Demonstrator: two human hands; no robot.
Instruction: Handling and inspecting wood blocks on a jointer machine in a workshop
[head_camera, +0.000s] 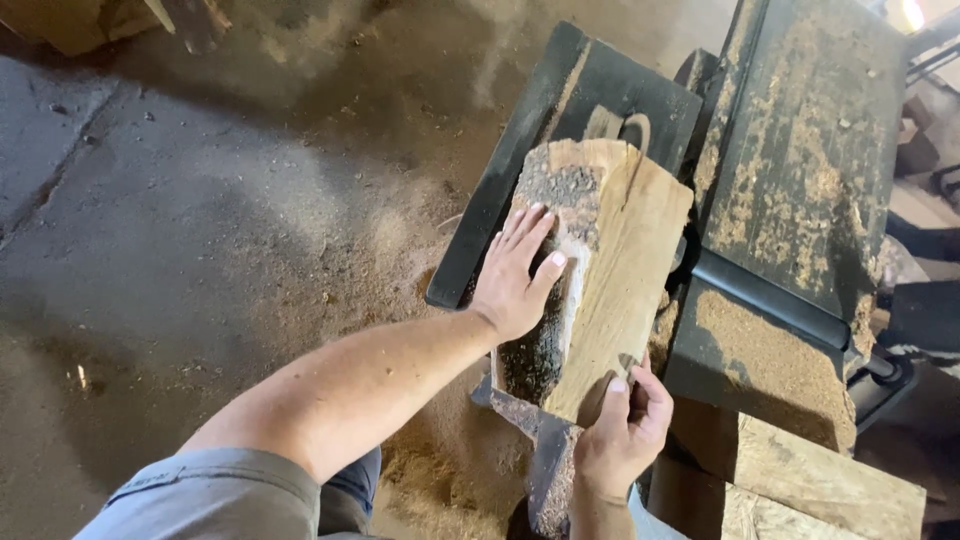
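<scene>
Right hand (622, 428) fingers (640, 385) pinch the log's (615, 270) near end; left hand (515, 280) lies flat, fingers spread, on its bark side.

The log (610, 270) shows pale tan split wood with streaky grain – its bark is dark grey, speckled; black machine table (800, 150) dusted with yellowish sawdust, my sleeve (220, 495) grey

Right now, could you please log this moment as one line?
left hand: flat on bark side of split log | right hand: gripping log's near end | log: on dark machine table | sawdust on floor
</scene>
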